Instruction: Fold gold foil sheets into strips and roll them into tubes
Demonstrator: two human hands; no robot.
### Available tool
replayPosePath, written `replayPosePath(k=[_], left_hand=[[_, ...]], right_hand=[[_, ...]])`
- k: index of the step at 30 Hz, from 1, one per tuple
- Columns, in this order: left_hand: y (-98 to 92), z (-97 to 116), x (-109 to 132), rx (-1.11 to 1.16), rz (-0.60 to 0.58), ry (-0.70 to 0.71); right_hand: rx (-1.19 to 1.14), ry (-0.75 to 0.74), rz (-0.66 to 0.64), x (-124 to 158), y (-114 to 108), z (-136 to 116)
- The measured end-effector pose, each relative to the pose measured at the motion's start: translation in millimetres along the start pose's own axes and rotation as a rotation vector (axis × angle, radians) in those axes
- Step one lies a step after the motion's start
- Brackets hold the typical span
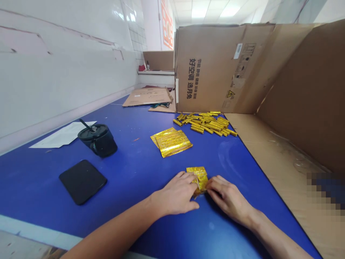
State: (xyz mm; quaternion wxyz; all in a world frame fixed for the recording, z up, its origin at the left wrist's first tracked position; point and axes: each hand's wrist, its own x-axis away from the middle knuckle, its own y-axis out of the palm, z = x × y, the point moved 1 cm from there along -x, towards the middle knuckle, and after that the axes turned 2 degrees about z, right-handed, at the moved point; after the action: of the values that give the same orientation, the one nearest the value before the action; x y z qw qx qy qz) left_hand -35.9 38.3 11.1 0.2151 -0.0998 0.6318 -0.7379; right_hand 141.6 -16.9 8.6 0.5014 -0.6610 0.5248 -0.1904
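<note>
A small gold foil sheet [201,175] lies on the blue table in front of me, with its near part creased and partly hidden by my fingers. My left hand [179,194] rests on its left side, fingers stretched over the foil and thumb apart. At the right edge, my right hand [229,198] is closed in a pinch on the foil. Just beyond are flat gold foil sheets [175,144], overlapping one another. Farther back, against the cardboard, several rolled gold foil tubes [208,124] are heaped loosely.
A large cardboard box [215,72] stands along the far and right sides of the table [134,187]. On the left are a dark lidded mug with a straw [104,142], a black flat pad [83,181] and white paper [60,135]. Flattened cardboard [148,97] lies at the back.
</note>
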Motion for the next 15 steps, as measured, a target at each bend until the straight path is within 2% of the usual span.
replayPosePath(k=[5, 15], left_hand=[[-3.7, 1.8, 0.2, 0.025, 0.045, -0.082], [1.2, 1.6, -3.5, -0.014, 0.077, -0.130]], right_hand=[[-0.056, 0.037, 0.023, -1.2, 1.0, 1.5], [-0.021, 0.035, 0.052, 0.0, -3.7, -1.8]])
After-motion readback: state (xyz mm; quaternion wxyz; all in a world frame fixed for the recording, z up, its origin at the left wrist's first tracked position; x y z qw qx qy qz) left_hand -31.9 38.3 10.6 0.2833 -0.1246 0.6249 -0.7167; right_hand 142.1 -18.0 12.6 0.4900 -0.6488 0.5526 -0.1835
